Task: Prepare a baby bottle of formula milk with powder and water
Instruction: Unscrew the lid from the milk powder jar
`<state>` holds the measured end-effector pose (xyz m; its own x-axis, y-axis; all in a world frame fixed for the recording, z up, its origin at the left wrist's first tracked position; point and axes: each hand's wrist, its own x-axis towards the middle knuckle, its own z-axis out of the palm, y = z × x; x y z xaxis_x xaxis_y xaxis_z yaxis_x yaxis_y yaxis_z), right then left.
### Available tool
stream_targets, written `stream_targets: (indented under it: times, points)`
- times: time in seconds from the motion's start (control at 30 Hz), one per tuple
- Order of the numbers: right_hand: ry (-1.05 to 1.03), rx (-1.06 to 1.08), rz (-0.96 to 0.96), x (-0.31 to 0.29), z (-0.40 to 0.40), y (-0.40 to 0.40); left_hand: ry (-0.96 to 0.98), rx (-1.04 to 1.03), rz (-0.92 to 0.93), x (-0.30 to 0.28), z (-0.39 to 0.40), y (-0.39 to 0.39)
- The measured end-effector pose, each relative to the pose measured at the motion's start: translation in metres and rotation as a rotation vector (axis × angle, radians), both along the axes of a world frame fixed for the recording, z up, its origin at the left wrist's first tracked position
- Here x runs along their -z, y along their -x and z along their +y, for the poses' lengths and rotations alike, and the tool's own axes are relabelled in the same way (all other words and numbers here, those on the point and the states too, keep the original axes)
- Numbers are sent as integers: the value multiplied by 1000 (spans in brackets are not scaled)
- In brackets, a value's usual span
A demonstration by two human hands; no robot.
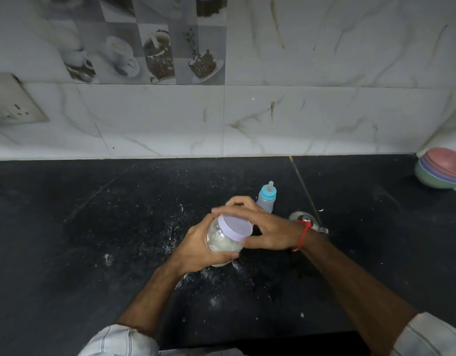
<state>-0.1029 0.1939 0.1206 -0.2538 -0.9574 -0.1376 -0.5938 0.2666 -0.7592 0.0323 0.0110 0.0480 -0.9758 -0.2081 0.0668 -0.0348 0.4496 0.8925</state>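
A clear jar of white powder [223, 240] with a pale purple lid [235, 227] is held tilted above the black counter [119, 227]. My left hand [198, 250] grips the jar's body from the left and below. My right hand [265, 227] curls its fingers and thumb round the lid. Just behind the hands a baby bottle [266, 197] with a blue collar and a clear teat stands upright on the counter. A steel vessel [305, 220] sits behind my right wrist, partly hidden.
White powder is scattered on the counter around and below the hands. Stacked coloured bowls [441, 172] stand at the far right by the tiled wall. A wall socket [13, 104] is at the left. The counter's front edge runs along the bottom.
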Motion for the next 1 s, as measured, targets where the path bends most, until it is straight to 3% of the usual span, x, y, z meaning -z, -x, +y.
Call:
stream_targets:
  times: [0.07,0.17,0.33,0.47,0.63,0.73,0.87,0.9,1.0]
  points:
    - [-14,125,28,-14,-4,-4,4,-25,11,-3,4,-4]
    - [-223,257,318,-25,-10,-10,43,-27,-9,-5,10,-9]
    - [-156,57,-25,-23,-6,-14,80,-51,-18,-3,8,-20]
    - [-213,143,176,-9,-15,-18,73,-59,-8,-3,5,-26]
    - [100,215,62,7,-8,-27,96,-99,-18,1,-9,-33]
    - [243,335,-121,25,7,-32,124,-160,-76,11,-22,-43]
    - [298,431,-395,56,19,-44,-52,-301,-33,34,-35,-52]
    - [256,453,-361,67,20,-51,-104,-326,-7,37,-37,-52]
    - [43,465,-17,105,19,-74,-187,-376,-12,42,-35,-51]
